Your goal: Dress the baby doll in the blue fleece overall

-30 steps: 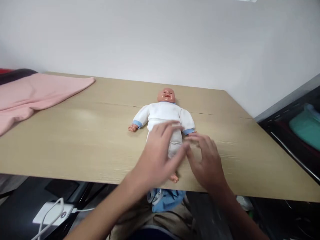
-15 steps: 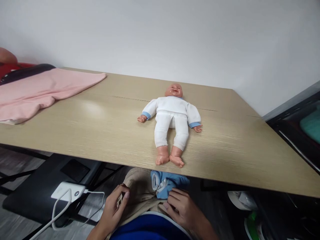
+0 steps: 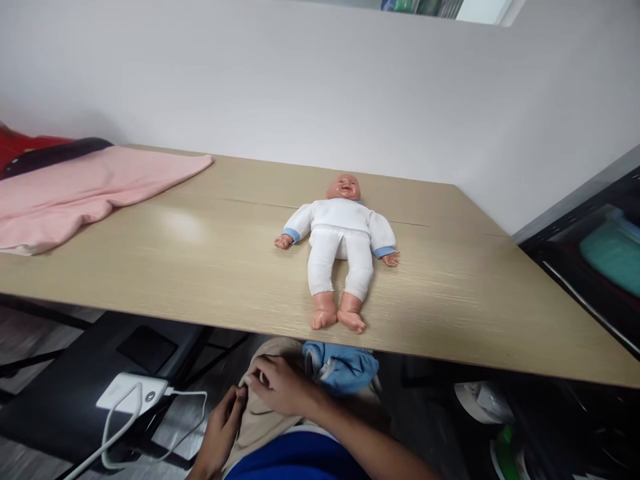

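My left hand [image 3: 223,423] rests beside my left thigh, its fingers and thumb pressed together. Across my lap reaches my right hand [image 3: 280,387], with curled fingers meeting the left fingertips over the beige trousers [image 3: 257,433]. Whatever is between the fingers, if anything, is too small or hidden to make out. A bundle of blue cloth [image 3: 353,370] with pale edging lies on my lap, just beyond the right wrist. On the table in front, a baby doll [image 3: 341,217] in white clothes with blue cuffs lies on its back, bare feet towards me and near the table edge.
The wooden table [image 3: 240,267] stands against a wall. A pink cloth [image 3: 100,187] covers its left part. Below left, a white power bank [image 3: 133,393] with a cable and a dark phone-like slab [image 3: 147,348] lie on a black seat [image 3: 50,393]. A dark rack [image 3: 590,267] stands right.
My right hand has moved left across my lap, from beside the blue cloth to my left hand. The view has tilted up slightly. The doll has stayed in place.
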Demonstrator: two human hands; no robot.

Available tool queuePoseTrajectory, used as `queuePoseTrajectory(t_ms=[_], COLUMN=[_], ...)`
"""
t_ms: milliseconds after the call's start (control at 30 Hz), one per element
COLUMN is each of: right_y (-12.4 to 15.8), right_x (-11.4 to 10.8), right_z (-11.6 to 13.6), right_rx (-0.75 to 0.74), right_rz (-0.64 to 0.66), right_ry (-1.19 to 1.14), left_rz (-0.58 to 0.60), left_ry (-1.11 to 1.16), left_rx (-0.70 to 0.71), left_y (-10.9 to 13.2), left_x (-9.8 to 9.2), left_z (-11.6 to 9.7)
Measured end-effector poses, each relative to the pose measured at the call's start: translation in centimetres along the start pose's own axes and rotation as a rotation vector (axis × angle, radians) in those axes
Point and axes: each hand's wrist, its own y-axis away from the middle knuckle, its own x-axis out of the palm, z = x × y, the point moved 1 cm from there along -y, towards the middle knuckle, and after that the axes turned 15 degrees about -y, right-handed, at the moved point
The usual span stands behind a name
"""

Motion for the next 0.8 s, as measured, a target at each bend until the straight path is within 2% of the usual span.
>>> queuePoseTrajectory(t_ms=[100, 167, 233, 333, 467, 533, 600, 700, 767, 800], right_y=[-2.5, -1.6, 0.9, 5.9, 11.2, 12.6, 13.4, 14.4, 15.3, 15.8], right_x=[-0.2, -1.2, -2.6, -4.9, -6.5, -6.4, -5.9, -5.3, -5.4, -5.8], right_z=[-0.5, -1.1, -2.0, -3.3, -4.3, -4.0, -3.1, -1.6, -1.4, -1.8], right_rx=[-0.011, 0.021, 0.087, 0.218, 0.35, 0.378, 0.368, 0.252, 0.155, 0.133], right_rz=[-0.006, -0.049, -0.118, -0.242, -0.412, -0.428, -0.399, -0.318, -0.282, -0.306], right_ry=[0.056, 0.091, 0.125, 0.182, 0.295, 0.327, 0.32, 0.195, 0.043, -0.034], left_rz=[-0.045, -0.061, -0.06, -0.04, 0.046, 0.088, 0.137, 0.297, 0.376, 0.405], left_ry=[-0.093, -0.139, -0.15, -0.179, -0.208, -0.208, -0.229, -0.302, -0.323, -0.32], left_rx=[0.035, 0.081, 0.131, 0.243, 0.426, 0.464, 0.443, 0.411, 0.403, 0.4], left_y=[-0.5, -1.2, -2.1, -3.8, -5.6, -6.4, -7.3, -8.5, -8.9, -9.0], left_x=[-0.1, -0.2, -0.1, 0.5, 2.7, 4.4, 6.1, 8.1, 8.7, 8.7], left_z=[1.3, 1.2, 0.0, -3.5, -9.9, -12.8, -15.1, -16.9, -17.2, -17.3])
